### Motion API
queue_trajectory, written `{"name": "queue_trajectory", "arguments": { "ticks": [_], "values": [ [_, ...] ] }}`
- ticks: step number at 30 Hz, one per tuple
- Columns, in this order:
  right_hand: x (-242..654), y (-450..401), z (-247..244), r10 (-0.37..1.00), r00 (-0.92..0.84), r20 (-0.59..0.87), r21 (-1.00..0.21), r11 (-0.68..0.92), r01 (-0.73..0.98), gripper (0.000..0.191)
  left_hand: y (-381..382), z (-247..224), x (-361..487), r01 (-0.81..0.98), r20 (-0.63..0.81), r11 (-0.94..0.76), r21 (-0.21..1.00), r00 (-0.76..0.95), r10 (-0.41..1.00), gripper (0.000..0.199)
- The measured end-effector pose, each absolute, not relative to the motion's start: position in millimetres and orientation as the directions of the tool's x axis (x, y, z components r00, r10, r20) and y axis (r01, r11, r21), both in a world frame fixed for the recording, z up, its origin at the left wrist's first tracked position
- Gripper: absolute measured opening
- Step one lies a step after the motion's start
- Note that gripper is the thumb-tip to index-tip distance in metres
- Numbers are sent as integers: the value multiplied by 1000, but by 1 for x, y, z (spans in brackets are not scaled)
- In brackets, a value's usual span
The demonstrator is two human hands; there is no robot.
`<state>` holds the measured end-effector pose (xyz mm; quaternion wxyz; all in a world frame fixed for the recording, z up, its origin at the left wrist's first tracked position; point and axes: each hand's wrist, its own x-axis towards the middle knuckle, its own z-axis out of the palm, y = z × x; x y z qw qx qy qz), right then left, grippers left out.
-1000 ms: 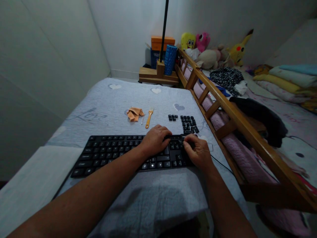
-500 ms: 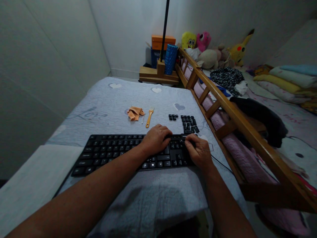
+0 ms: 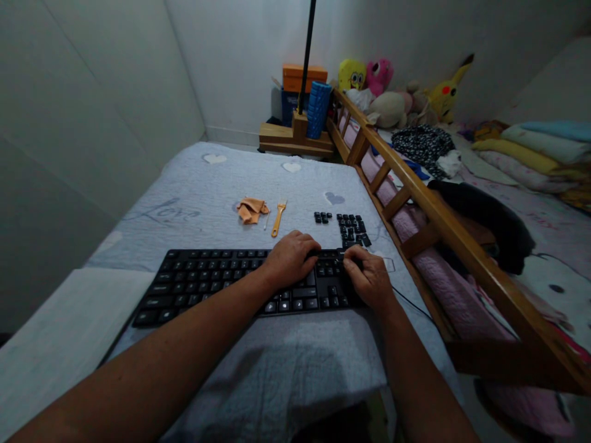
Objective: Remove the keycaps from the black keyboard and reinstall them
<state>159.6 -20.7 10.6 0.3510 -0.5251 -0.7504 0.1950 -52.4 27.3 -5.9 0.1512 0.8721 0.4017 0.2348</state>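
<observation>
A black keyboard [image 3: 203, 277] lies across the bed, its right-hand part showing bare areas without keycaps. My left hand [image 3: 292, 257] rests on it right of the middle, fingers together and curled over the top edge. Over the number-pad end, my right hand [image 3: 369, 275] is closed in a pinch. A thin wire loop [image 3: 394, 264] sticks out at its right side and seems held in it; the fingertips' contact is too small to make out. Loose black keycaps [image 3: 353, 227] lie behind the keyboard, with a smaller group of keycaps [image 3: 322, 217] to their left.
Behind the keyboard are an orange cloth [image 3: 252, 210], a cotton swab [image 3: 266, 221] and a yellow-handled brush [image 3: 278, 220]. The keyboard's cable [image 3: 413, 303] runs right towards a wooden bed rail [image 3: 406, 178]. A white sheet-like surface [image 3: 69, 320] lies at the left.
My right hand has shifted slightly left and up, and the wire loop at it has turned upward. My left hand and the keyboard stay in place.
</observation>
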Motion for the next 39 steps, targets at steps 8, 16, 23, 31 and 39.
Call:
{"name": "queue_trajectory", "arguments": {
  "ticks": [8,16,23,31,39],
  "values": [
    [163,-22,17,948,-224,226,-643,318,696,7,27,-5,-53,634,285,-638,438,575,767,18],
    [166,-28,15,957,-251,145,-611,287,738,4,27,-8,-53,632,290,-638,440,572,767,18],
    [169,-26,20,916,-311,252,-545,401,736,6,28,-9,-53,636,289,-639,433,573,767,19],
    [168,-25,16,897,-347,273,-512,441,737,13,28,-10,-53,625,304,-646,438,573,761,19],
    [162,-15,16,916,-294,274,-488,396,778,10,29,-11,-53,627,302,-642,441,570,764,18]
  ]
}}
